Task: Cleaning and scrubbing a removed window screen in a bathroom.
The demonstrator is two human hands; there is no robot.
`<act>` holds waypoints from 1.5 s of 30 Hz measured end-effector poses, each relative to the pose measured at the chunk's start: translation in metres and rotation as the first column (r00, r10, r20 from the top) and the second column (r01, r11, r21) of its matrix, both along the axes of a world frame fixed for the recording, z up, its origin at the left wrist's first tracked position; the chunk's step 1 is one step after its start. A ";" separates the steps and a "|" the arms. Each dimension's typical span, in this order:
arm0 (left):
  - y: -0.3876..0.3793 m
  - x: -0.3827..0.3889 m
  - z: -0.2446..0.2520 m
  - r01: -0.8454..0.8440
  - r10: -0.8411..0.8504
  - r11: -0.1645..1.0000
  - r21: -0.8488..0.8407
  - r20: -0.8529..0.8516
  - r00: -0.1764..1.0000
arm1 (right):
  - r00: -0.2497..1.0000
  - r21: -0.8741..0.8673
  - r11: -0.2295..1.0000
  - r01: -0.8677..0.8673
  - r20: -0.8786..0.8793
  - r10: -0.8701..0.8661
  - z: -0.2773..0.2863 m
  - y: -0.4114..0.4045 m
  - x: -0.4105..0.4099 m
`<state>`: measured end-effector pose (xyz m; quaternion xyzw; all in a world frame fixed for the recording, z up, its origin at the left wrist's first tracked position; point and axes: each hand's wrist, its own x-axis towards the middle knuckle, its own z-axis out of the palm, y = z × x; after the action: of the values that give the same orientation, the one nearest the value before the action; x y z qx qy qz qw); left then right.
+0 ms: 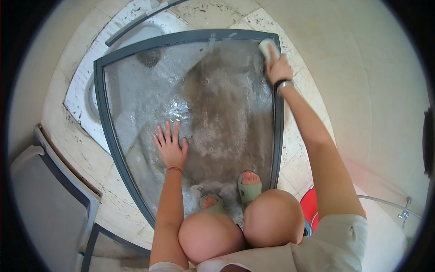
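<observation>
A large framed glass panel [221,119] lies before me, wet and streaked with suds, inside a dark grey frame [197,35]. My left hand [172,148] rests flat on the glass left of its middle, fingers spread and holding nothing. Out at the panel's far right corner, my right hand [280,69] grips a pale block, seemingly a sponge or scrubber [267,48]. That block meets the inner edge of the frame; motion blurs it and my fingers. Both of my feet, in green slippers [250,191], stand at the near end of the panel.
A white squat toilet pan [91,91] extends under the panel's left side. A loose grey frame strip [127,29] lies at the far left. Another framed panel [47,197] stands near left. Beside my right knee is a red container [307,204]; a tap [403,214] is on the wall.
</observation>
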<state>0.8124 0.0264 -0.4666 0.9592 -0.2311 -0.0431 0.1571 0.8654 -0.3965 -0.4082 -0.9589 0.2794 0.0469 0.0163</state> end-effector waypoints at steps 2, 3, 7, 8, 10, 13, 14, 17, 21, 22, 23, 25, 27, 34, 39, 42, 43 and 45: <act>-0.007 0.001 0.002 0.005 -0.006 1.000 -0.010 -0.027 1.000 | 0.989 -0.033 0.994 0.107 0.101 -0.104 0.001 -0.001 0.016; -0.007 0.002 0.001 0.010 -0.011 1.000 -0.004 -0.025 1.000 | 0.978 -0.034 0.989 0.141 0.160 -0.134 -0.010 0.012 0.019; 0.006 0.001 0.000 -0.012 0.013 1.000 0.020 -0.005 1.000 | 0.994 0.078 0.995 -0.058 0.096 0.051 -0.024 0.063 -0.070; 0.007 0.001 0.000 -0.018 0.018 1.000 0.020 0.001 1.000 | 0.999 0.072 0.997 -0.024 0.023 0.022 -0.021 0.054 -0.057; -0.001 0.001 0.000 -0.009 0.009 1.000 -0.021 -0.004 1.000 | 0.993 0.054 0.992 0.115 -0.019 -0.114 -0.006 0.024 -0.016; -0.005 0.004 0.001 -0.007 0.006 1.000 -0.017 -0.024 1.000 | 0.970 -0.038 0.978 0.204 0.139 -0.197 -0.009 0.020 0.023; -0.005 0.002 0.001 -0.006 0.005 1.000 -0.010 -0.032 0.999 | 0.982 -0.035 0.984 0.175 0.078 -0.172 -0.015 0.031 0.005; 0.008 0.002 -0.001 -0.016 0.016 1.000 0.007 -0.017 1.000 | 0.999 0.049 0.998 0.026 0.029 -0.028 -0.030 0.065 -0.056; 0.001 0.002 0.001 -0.006 0.006 1.000 -0.023 -0.014 1.000 | 0.955 0.032 0.956 0.293 0.049 -0.294 -0.013 0.047 0.011; -0.004 0.002 0.003 -0.005 0.004 1.000 -0.029 -0.028 1.000 | 0.895 0.059 0.900 0.432 0.097 -0.436 -0.017 0.052 0.034; -0.007 0.002 0.005 -0.006 0.005 1.000 -0.025 -0.038 0.999 | 0.815 0.102 0.824 0.558 0.120 -0.567 -0.031 0.080 0.057; -0.001 0.002 0.000 0.001 -0.001 1.000 -0.002 -0.032 0.999 | 0.966 0.073 0.975 0.209 0.138 -0.218 -0.044 0.134 0.065; 0.003 0.000 -0.002 -0.005 0.005 1.000 0.019 -0.023 1.000 | 0.990 0.133 0.984 -0.121 0.084 0.111 -0.035 0.147 0.062; 0.000 0.005 0.010 -0.011 0.014 0.999 0.051 -0.062 0.998 | 0.897 -0.092 0.918 -0.387 0.193 0.398 -0.016 0.051 0.027; -0.007 0.005 0.006 0.005 -0.001 0.999 0.043 -0.098 0.995 | 0.758 -0.001 0.781 -0.625 0.241 0.607 -0.035 0.173 0.131; 0.003 0.004 0.009 -0.001 0.006 0.999 0.039 -0.131 0.991 | 0.738 0.123 0.728 -0.674 0.157 0.657 -0.025 0.192 0.138; 0.001 0.005 0.012 0.002 0.000 1.000 0.012 -0.141 0.990 | 0.666 -0.033 0.705 -0.708 0.298 0.683 -0.042 0.147 0.120; 0.011 0.006 0.012 -0.016 0.015 1.000 -0.002 -0.155 0.988 | 0.823 0.093 0.818 -0.568 0.072 0.563 -0.020 0.095 0.078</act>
<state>0.8187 0.0376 -0.4545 0.9544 -0.2107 -0.1159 0.1767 0.9430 -0.3018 -0.4282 -0.9969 -0.0212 0.0452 0.0603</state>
